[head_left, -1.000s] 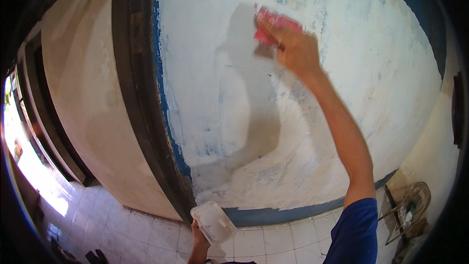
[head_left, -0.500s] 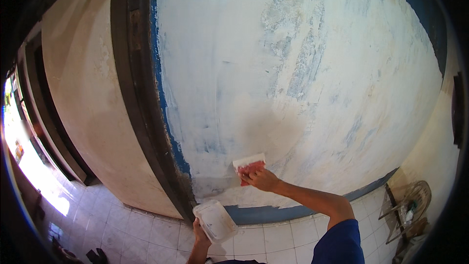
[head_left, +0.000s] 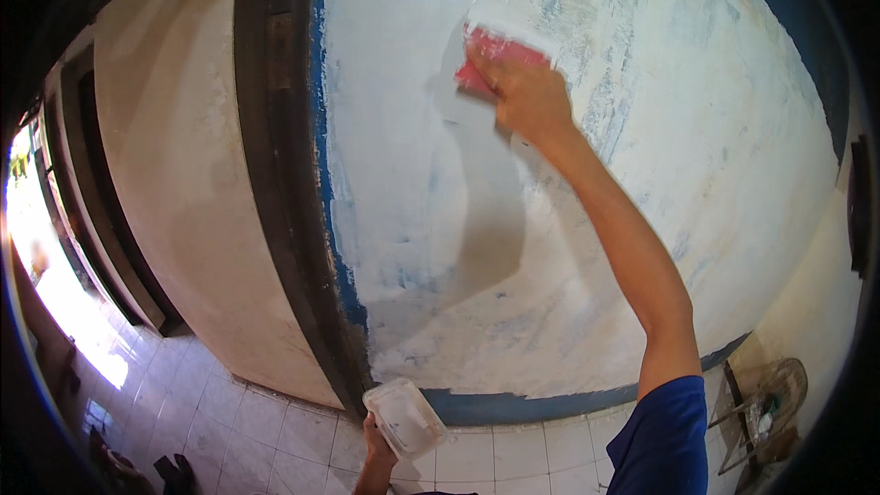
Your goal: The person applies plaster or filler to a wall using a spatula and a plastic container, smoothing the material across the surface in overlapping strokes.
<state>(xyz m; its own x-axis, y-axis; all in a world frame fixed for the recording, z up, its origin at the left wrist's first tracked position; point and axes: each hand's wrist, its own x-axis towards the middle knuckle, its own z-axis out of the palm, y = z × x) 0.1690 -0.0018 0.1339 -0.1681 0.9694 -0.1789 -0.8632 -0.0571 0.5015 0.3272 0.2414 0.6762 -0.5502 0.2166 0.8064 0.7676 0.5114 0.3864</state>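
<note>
High on the wall, my right hand point(head_left: 534, 103) grips a red putty scraper point(head_left: 507, 57) whose broad edge is smeared with white paste. The scraper lies against the wall point(head_left: 412, 147), which is coated in patchy white filler with bluish streaks showing through. Low down near the floor, my left hand point(head_left: 378, 445) holds a translucent white plastic tub point(head_left: 405, 419) by its side. Some whitish residue shows inside the tub. My right arm is stretched upward and casts a shadow on the wall.
A dark wooden door frame point(head_left: 280, 147) stands left of the wall, edged with blue paint point(head_left: 341, 266). Beyond it is a beige panel point(head_left: 174, 156) and a bright doorway point(head_left: 55, 275). A chair point(head_left: 775, 403) holding items stands at the lower right on the tiled floor point(head_left: 522, 454).
My right hand has swept the scraper from low on the wall to high up, straightening the arm. My left hand and the tub have stayed almost in place.
</note>
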